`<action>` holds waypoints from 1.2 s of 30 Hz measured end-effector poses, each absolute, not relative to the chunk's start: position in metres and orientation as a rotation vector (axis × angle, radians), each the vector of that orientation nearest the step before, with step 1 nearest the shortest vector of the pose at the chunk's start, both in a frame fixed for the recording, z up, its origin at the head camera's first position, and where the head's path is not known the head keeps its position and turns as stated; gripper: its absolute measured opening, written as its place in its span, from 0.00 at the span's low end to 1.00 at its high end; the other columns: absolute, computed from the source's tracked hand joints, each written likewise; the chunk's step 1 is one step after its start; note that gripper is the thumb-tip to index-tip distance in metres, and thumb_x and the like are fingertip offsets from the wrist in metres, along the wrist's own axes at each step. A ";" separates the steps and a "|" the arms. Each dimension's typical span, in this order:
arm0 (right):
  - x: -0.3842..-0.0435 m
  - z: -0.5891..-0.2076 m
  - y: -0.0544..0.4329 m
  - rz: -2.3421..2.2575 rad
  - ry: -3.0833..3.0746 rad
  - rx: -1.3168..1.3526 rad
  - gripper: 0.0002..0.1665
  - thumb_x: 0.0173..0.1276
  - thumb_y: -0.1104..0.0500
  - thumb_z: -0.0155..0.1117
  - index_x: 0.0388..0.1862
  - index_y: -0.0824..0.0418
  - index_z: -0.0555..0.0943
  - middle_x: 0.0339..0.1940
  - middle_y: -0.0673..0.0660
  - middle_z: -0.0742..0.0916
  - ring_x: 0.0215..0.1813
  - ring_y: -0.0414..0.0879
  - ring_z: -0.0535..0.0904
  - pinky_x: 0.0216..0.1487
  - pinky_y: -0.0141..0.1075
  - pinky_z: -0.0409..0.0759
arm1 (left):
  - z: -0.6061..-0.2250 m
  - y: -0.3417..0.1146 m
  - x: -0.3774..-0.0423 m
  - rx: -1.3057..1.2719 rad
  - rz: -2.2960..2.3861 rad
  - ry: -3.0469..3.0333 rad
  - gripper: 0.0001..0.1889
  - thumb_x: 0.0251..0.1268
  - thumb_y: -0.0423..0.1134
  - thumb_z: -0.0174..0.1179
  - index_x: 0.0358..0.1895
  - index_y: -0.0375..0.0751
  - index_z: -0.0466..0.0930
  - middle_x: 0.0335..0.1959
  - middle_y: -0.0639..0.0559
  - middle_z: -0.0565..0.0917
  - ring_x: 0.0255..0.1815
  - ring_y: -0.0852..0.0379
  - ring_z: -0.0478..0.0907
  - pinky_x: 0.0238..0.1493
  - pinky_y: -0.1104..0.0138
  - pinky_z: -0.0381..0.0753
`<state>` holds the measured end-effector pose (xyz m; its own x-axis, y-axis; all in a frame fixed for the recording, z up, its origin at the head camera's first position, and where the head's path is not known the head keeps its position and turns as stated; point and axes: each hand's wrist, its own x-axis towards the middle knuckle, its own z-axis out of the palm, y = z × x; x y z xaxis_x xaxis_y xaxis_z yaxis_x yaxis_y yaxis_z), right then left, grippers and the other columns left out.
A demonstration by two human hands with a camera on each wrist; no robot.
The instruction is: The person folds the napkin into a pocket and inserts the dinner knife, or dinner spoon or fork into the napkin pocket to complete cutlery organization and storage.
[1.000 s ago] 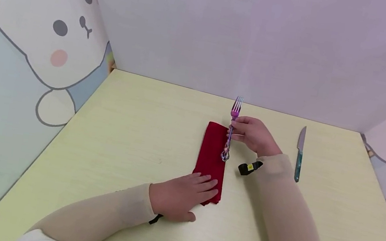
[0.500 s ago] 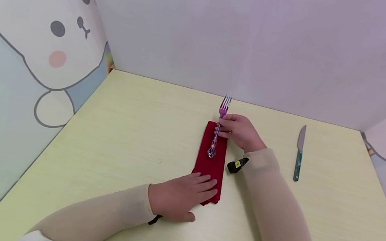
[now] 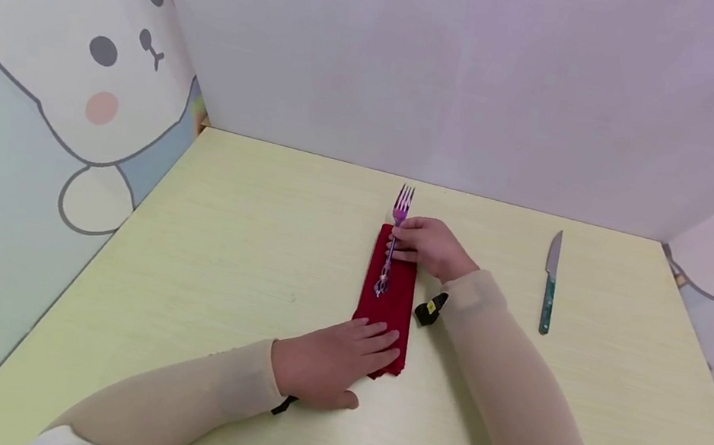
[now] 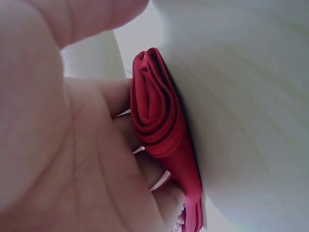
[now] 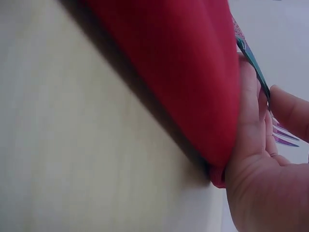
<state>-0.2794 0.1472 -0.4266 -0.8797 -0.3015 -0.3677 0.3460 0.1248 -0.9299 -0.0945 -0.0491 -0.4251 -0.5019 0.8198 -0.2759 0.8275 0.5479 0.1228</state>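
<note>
A folded red cloth napkin [image 3: 395, 301] lies lengthwise on the table. My left hand [image 3: 330, 366] rests on its near end with spread, straight fingers. In the left wrist view the layered end of the napkin [image 4: 157, 108] shows beside the palm. Over the napkin's far half, my right hand [image 3: 435, 248] pinches a shiny purple fork [image 3: 402, 206] by its stem. Its tines point away, past the far end of the cloth, and its ornate handle end lies over the red fabric. The right wrist view has the fork [image 5: 256, 70] between thumb and fingers, close to the napkin's surface.
On the right of the pale wooden table [image 3: 244, 236] lies a knife [image 3: 550, 282] with a green handle, blade pointing away. A pale wall [image 3: 367, 62] rises at the table's far edge, with a cartoon-printed wall [image 3: 50, 53] on the left.
My right hand has carried the fork leftward from the napkin's right edge to over the napkin, then slightly nearer and lower. My left hand stays in place on the cloth.
</note>
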 end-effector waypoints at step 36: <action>-0.241 -0.420 0.134 -1.655 1.998 0.231 0.16 0.74 0.62 0.67 0.53 0.73 0.82 0.42 0.66 0.86 0.39 0.52 0.87 0.45 0.42 0.88 | -0.404 -0.057 -0.108 1.493 -0.040 2.708 0.29 0.71 0.48 0.67 0.72 0.42 0.76 0.72 0.48 0.74 0.75 0.52 0.66 0.73 0.64 0.66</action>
<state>-0.2408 0.1342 -0.4200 -0.8446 -0.1983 -0.4973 0.4517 0.2348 -0.8607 -0.1083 -0.0567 -0.4038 -0.5329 0.8443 -0.0560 0.8456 0.5338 0.0011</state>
